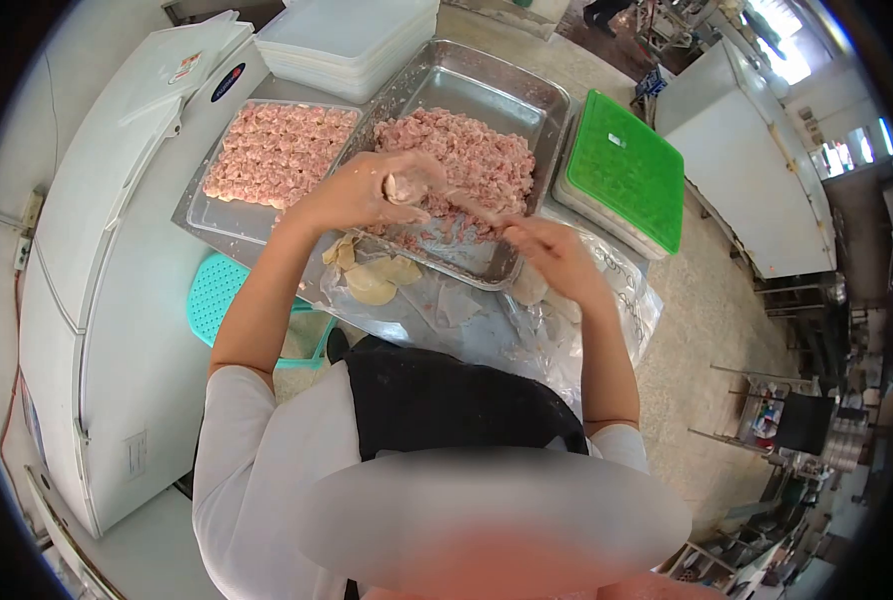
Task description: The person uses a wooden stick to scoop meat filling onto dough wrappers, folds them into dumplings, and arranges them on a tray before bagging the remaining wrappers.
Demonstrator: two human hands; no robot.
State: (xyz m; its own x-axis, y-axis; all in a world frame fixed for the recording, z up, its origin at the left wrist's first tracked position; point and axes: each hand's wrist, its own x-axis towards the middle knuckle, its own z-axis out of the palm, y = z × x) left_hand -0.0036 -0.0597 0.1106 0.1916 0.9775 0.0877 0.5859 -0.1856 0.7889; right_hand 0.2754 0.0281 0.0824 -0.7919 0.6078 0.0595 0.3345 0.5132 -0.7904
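My left hand (352,192) is above the near left side of a metal pan (487,75), its fingers wrapped round a dumpling (408,187) with pale wrapper and pink filling. My right hand (559,258) grips the handle of a thin spatula (475,207), whose blurred blade points toward the dumpling. Under both hands, a mound of pink ground meat (467,150) fills the pan's middle. Left of the pan, a tray (229,218) holds rows of meat-filled dumplings (282,150). Yellowish dumpling wrappers (375,280) lie on plastic at the table's near edge.
A stack of white trays (352,45) stands behind the dumplings. At the right is a container with a green lid (627,165). Clear plastic bags (607,300) lie near my right forearm. A turquoise stool (217,298) and a white freezer (147,260) stand left.
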